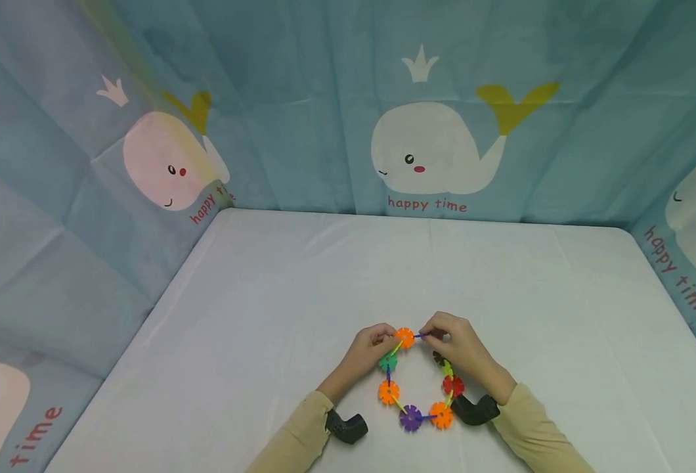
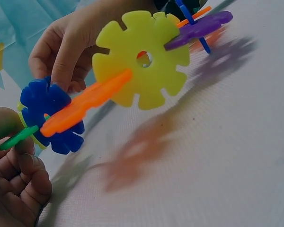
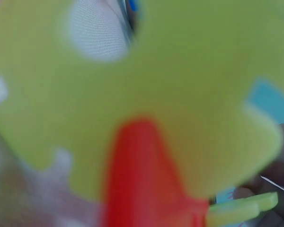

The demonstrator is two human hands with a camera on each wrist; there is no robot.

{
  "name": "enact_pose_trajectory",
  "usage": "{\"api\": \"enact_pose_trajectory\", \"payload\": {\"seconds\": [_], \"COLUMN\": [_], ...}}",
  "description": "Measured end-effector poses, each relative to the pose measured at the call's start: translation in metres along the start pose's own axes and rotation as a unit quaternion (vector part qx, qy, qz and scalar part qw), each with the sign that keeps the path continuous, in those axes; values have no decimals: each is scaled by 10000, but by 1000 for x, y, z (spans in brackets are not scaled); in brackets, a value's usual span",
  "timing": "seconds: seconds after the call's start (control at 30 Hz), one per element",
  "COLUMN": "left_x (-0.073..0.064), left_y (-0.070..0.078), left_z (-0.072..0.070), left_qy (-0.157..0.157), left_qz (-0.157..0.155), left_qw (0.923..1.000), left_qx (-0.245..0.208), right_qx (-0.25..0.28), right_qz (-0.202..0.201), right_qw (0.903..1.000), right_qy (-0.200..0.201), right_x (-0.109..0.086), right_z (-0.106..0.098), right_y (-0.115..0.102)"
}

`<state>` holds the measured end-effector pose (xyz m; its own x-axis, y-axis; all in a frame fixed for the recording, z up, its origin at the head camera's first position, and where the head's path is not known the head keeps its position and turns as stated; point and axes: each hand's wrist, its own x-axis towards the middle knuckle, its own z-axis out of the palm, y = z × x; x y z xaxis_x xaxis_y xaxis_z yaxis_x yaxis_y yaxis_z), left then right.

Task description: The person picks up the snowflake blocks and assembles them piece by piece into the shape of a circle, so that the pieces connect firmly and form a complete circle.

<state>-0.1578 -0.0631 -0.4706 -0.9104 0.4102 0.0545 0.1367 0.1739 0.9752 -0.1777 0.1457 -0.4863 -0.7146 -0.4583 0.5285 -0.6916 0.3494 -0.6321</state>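
Observation:
A chain of snowflake-shaped interlocking plastic discs forms a loop between the hands. At its top, my left hand (image 1: pixel 369 351) pinches the chain beside an orange disc (image 1: pixel 404 337). Opposite it, my right hand (image 1: pixel 457 341) pinches a blue-purple disc (image 1: pixel 419 336) seen edge-on and joined to that orange one. Green (image 1: pixel 388 362), purple (image 1: pixel 410 418) and red (image 1: pixel 453 385) discs continue round, with yellow ones between. The left wrist view shows a large yellow disc (image 2: pixel 128 47) slotted to an orange one (image 2: pixel 85 109). A blurred yellow disc (image 3: pixel 203 94) fills most of the right wrist view.
White cloth (image 1: pixel 301 282) covers the table under the loop. Blue curtains (image 1: pixel 301 131) with printed whales stand at the back and sides. A black wrist device (image 1: pixel 347 427) sits at the left cuff, another (image 1: pixel 476 410) at the right, close to the discs.

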Motion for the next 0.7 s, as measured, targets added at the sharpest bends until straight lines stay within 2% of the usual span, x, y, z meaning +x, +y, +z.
{"api": "enact_pose_trajectory", "payload": {"seconds": [0.2, 0.53, 0.7], "left_x": [-1, 1, 1], "left_y": [1, -1, -1], "left_z": [0, -1, -1], "left_qy": [-30, -70, -79], "left_qz": [-25, -6, 35], "left_qw": [10000, 10000, 9999], "left_qx": [-22, -49, 69], "right_qx": [-7, 146, 313], "right_qz": [-65, 57, 343], "right_qw": [10000, 9999, 9989], "right_qy": [51, 46, 75], "right_x": [-1, -1, -1], "right_z": [1, -1, -3], "right_y": [1, 2, 3]}}
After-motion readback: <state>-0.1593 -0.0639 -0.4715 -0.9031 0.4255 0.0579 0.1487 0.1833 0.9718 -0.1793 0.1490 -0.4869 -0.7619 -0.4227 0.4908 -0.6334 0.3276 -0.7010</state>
